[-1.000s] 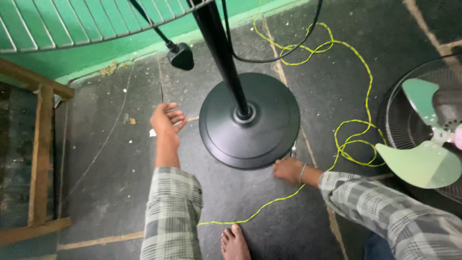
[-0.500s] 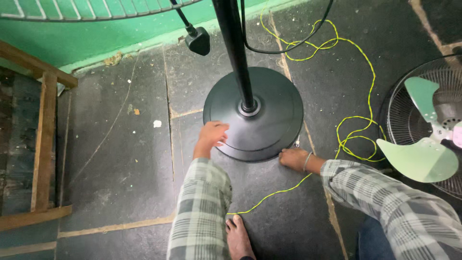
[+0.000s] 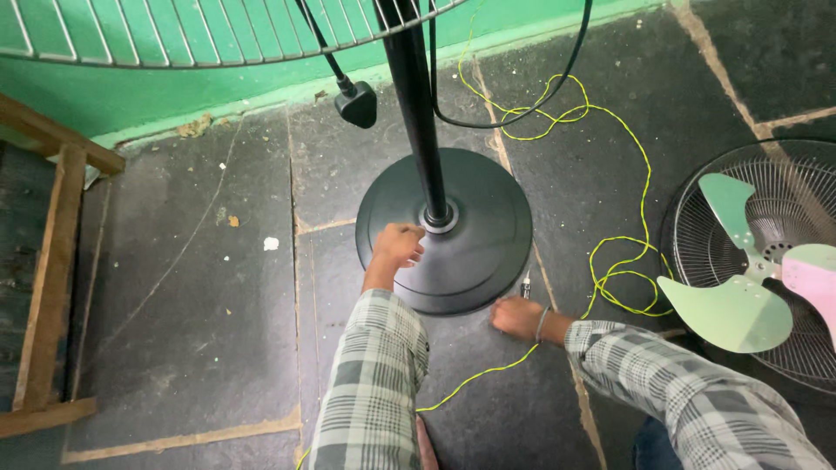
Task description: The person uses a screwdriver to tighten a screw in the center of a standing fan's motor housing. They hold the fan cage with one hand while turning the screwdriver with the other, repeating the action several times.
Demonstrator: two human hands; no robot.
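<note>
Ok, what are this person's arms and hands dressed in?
Both arms wear long sleeves in a grey-and-white plaid. The left hand is bare, with no glove or ring visible. The right hand is bare too, with a thin bangle at the wrist.

- No packages, labels, signs or screens show anywhere in this view.
</note>
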